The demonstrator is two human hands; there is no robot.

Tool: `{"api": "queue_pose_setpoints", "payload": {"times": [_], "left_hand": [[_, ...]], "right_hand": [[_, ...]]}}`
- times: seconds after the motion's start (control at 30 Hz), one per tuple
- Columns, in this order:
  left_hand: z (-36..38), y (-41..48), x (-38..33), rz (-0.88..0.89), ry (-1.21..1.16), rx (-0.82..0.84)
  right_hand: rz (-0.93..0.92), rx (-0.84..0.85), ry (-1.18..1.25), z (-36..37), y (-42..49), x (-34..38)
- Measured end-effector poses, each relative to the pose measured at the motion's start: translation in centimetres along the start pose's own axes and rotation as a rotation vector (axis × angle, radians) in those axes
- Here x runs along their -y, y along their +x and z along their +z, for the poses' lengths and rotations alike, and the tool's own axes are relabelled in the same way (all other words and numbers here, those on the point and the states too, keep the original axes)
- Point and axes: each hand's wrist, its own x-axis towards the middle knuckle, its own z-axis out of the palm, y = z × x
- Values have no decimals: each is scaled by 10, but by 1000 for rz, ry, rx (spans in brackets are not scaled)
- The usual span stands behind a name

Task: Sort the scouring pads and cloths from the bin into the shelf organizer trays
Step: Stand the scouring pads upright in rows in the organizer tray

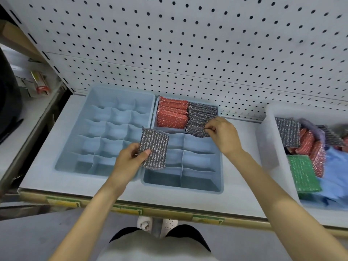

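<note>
Two blue organizer trays sit side by side on the shelf: a left tray (75,147) with bare small cells and a right tray (219,172). The right tray's back cells hold a row of red scouring pads (172,115) and a row of grey scouring pads (199,117). My left hand (130,159) grips one grey pad (155,147) above the seam between the trays. My right hand (223,134) pinches the front grey pad of that row. A white bin (267,147) at the right holds grey, red and green pads (303,172) and blue cloths (335,164).
A white pegboard wall (188,44) rises behind the trays. The shelf's front edge (131,208) carries yellow-green label strips. To the left, another shelf bay holds packaged goods (40,83). My feet in white shoes show below the shelf.
</note>
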Motion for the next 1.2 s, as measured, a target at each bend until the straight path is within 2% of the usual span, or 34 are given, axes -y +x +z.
{"api": "queue_pose_setpoints", "payload": {"times": [0.07,0.13,0.23,0.27,0.33,0.43,0.5,0.57,0.63,0.67,0.73,0.8,0.93,1.13,1.2], "left_hand": [[2,-3,-4,6,-33,8],[7,-8,-7,16,-79,17],[23,-16,-14,25,-171,69],[28,-18,-16,41,-185,86],[37,-20,-20,76,-187,113],[39,-19,-20,98,-169,150],[35,-15,-13,157,-33,118],[25,-8,-3,298,304,-43],[14,-2,9,445,632,-141],[11,1,16,483,715,-125],[11,3,28,498,812,-49],[13,4,38,478,886,-8],[13,5,37,452,905,-3],[14,4,36,458,936,-15],[15,3,36,454,966,-21]], "right_hand": [[82,-60,175,-9,-10,12],[232,-70,482,-18,-31,39],[388,186,872,-11,-65,82],[425,236,958,-8,-72,90],[494,232,1079,-5,-78,97],[535,256,1148,-9,-79,94],[481,234,1071,-14,-76,85],[378,67,836,-23,-67,67],[236,-119,414,-31,-57,46],[130,-171,160,-33,-52,37],[-61,-142,-176,-29,-44,29],[-170,-71,-345,-13,-39,29],[-124,36,-452,6,-25,30],[-186,112,-522,-13,-26,37],[-142,164,-538,-13,-27,47]]}}
